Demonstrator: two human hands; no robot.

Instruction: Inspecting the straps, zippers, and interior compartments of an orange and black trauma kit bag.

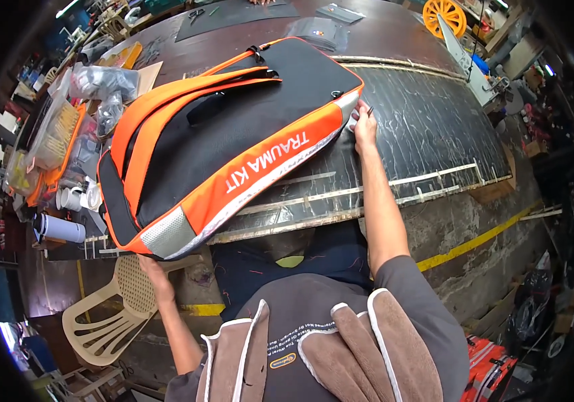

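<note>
A large orange and black backpack (233, 127) with grey end panels lies aslant over the near side of the table, back panel upward. Its two orange shoulder straps (159, 114) arch over the left half. My left hand (157, 276) is at the near left corner, closed on the bag's lower edge, its fingertips hidden beneath. At the far right corner, my right hand (365, 126) grips the grey end panel, fingers partly behind the bag. A small dark item shows at the right fingers, too small to name.
The table's worn dark sheet (427, 127) has pale taped lines. A white tumbler (60, 228), mugs and plastic bins (55, 137) crowd the left. A beige plastic chair (116, 308) stands below the left hand. At the far right are a machine (481, 84) and an orange wheel (444, 18).
</note>
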